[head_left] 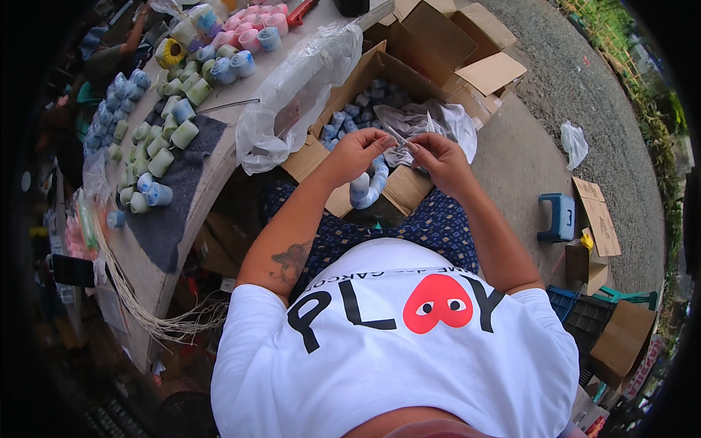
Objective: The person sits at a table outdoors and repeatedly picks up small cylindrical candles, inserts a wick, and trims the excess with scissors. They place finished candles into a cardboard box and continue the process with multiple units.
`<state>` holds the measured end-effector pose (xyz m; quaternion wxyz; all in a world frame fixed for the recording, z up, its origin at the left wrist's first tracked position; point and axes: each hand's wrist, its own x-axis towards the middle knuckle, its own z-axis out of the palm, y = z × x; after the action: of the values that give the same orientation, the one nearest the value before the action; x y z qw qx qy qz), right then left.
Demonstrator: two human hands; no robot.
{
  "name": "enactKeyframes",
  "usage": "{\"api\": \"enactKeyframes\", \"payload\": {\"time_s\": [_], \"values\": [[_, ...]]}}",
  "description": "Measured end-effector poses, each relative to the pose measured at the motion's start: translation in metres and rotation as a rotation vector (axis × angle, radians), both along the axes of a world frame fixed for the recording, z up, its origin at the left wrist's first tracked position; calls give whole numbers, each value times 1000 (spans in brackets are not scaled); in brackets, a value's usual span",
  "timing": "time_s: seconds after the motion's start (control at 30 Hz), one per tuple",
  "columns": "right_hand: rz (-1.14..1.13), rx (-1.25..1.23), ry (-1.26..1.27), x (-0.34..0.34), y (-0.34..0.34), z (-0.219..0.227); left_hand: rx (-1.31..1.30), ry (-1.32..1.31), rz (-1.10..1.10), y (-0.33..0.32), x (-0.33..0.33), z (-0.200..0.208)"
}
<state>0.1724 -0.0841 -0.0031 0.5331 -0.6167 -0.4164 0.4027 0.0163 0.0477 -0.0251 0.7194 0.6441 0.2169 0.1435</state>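
My left hand [358, 155] and my right hand [440, 162] meet in front of my lap, both with thumb and fingers pinched. Between the fingertips runs a thin pale strand [398, 143]; its exact form is too small to tell. Just below hangs or rests a curved row of short blue-and-white cylinders [374, 186] that look like candles. Beyond my hands stands an open cardboard box [338, 86] with many similar blue cylinders [350, 117] inside. A crumpled pale grey cloth [456, 124] lies over its right side, partly behind my right hand.
On my left, a table [219, 164] carries green, blue and pink cylinders [252, 36] and a dark cloth [191, 168]. Clear plastic [292, 95] drapes its edge; pale cords [157, 317] hang off it. A blue stool [557, 217] and cardboard [597, 215] stand at right.
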Motion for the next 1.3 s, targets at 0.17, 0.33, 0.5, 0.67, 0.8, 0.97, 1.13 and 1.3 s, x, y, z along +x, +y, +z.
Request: {"api": "enactKeyframes", "payload": {"time_s": [0.17,0.33,0.5,0.67,0.8,0.97,1.13,1.3], "values": [[-10,238,-105,3,13,55,496,-116,60,26,12,58],[-10,240,-51,3,10,67,445,-99,-9,25,2,65],[31,25,-330,-9,-2,10,134,28,-79,9,-10,-16],[38,-89,-389,-15,-10,-5,-9,-48,-18,-15,-18,-28],[74,-21,-495,-19,-13,-5,112,-16,22,-19,-19,-25],[66,20,-542,-23,-13,-18,131,-7,32,-25,-19,-26],[13,57,-523,-20,-11,-13,67,-76,87,-28,-20,-23],[-45,200,-434,-18,-1,15,271,65,77,-5,-36,17]]}}
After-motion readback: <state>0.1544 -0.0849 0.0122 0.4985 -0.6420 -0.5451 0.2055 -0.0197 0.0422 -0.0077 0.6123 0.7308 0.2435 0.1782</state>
